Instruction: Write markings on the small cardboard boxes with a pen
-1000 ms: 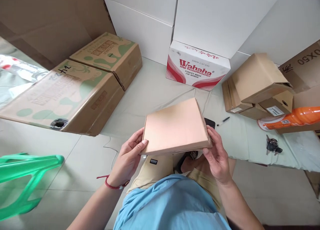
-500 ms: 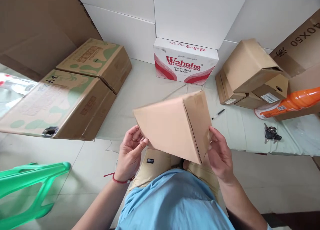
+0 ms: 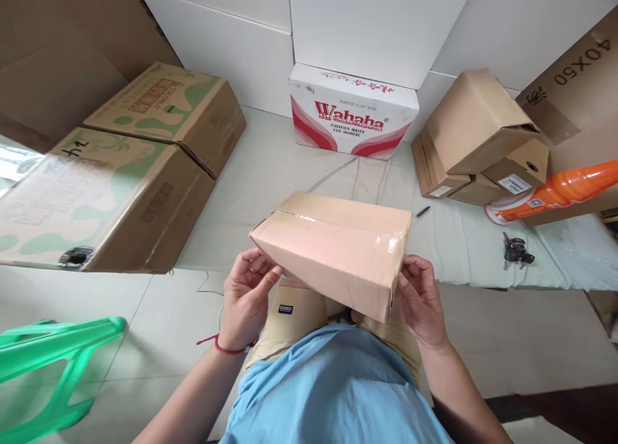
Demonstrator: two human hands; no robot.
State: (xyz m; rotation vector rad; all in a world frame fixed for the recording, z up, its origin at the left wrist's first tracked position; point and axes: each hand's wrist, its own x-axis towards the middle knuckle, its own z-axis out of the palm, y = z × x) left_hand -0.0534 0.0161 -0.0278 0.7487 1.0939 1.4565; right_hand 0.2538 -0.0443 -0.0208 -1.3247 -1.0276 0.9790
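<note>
Now left hand (image 3: 247, 295) and right hand (image 3: 421, 297) grip the taped cardboard box (image 3: 333, 249), seemingly above the lap.

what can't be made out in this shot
Head view:
contents of the box, held by left hand and right hand: hidden by taped cardboard
label on small carton: too small to read
orange bottle: cut by right edge
green stool: cut by left edge
</note>
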